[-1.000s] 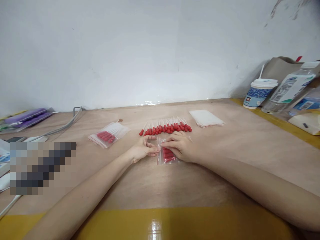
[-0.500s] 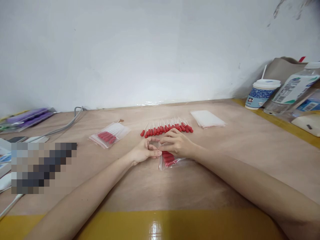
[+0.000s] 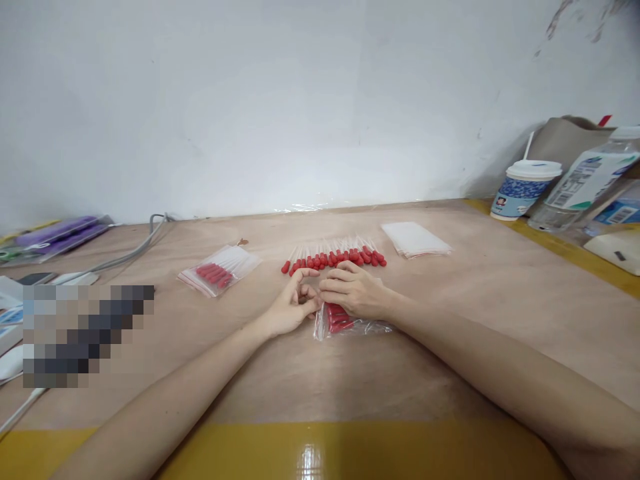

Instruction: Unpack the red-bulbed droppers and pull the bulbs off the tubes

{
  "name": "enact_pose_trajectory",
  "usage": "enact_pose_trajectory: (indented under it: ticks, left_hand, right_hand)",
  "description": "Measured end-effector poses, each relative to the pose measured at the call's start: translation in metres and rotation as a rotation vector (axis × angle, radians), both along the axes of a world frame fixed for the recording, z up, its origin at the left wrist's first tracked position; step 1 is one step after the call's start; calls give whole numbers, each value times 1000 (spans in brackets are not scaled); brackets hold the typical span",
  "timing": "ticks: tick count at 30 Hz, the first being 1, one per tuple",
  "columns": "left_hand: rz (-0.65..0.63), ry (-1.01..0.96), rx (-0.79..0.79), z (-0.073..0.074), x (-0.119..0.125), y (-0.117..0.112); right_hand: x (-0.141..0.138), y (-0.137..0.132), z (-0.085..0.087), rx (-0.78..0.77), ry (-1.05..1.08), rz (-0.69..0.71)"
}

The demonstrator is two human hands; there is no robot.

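Zip-lock bag [image 3: 369,327], in my head view, lies flat on the brown-covered tabletop [image 3: 280,387] straight ahead of me, its long axis running left to right and its zip strip [image 3: 320,325] toward my left. Inside it, red stick heads [image 3: 341,319] sit side by side just behind the strip, pointing left; my right hand [image 3: 357,293] hides the far part of the bag. That hand arches over the plastic, fingers bent and their tips by the zip. My left hand [image 3: 291,305] is half curled at the zip end, thumb tip at the bag's edge, index finger arched above; I cannot tell whether either hand really pinches the film. Just beyond my fingers, a row of loose red-headed sticks [image 3: 325,260] lies with heads toward me and pale shafts toward the wall [image 3: 260,120]. Well to the left, a filled bag [image 3: 190,279] has its stick heads toward its zip edge, shafts slanting away rightward
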State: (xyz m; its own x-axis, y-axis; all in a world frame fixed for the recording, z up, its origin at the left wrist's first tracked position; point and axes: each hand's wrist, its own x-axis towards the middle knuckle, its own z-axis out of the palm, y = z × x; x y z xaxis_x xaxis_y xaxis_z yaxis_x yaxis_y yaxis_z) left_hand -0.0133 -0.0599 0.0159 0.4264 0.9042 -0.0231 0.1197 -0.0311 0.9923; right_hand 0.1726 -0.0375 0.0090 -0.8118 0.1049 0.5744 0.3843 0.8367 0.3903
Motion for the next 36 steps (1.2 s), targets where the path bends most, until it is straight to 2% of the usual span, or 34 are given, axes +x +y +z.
enact_pose_trajectory:
  ticks: [4,8,14,17,22,28,33,36]
  left_hand:
    - [65,20,166,-13,5,-2]
    - [95,101,244,-19,4,1]
    - [237,228,345,-19,-5,5]
    - [183,303,429,-16,-7,1]
    - [89,541,615,-12,-5,-6]
    - [163,635,884,-16,-3,-6]
    - [-36,566,793,-7,-3,-3]
    - [-156,532,698,-1,-4,-1]
  right_hand:
    - [-1,1,4,16,-91,-12]
    - [-2,1,6,23,-120,19]
    - [0,-6,15,-104,22,28]
    - [5,-6,19,-297,114,17]
    - [13,-10,18,-660,244,-51]
    - [30,-41,7,-848,322,-257]
    - [44,-55,-2,-939,291,-442]
    - [45,-54,-5,-979,307,-440]
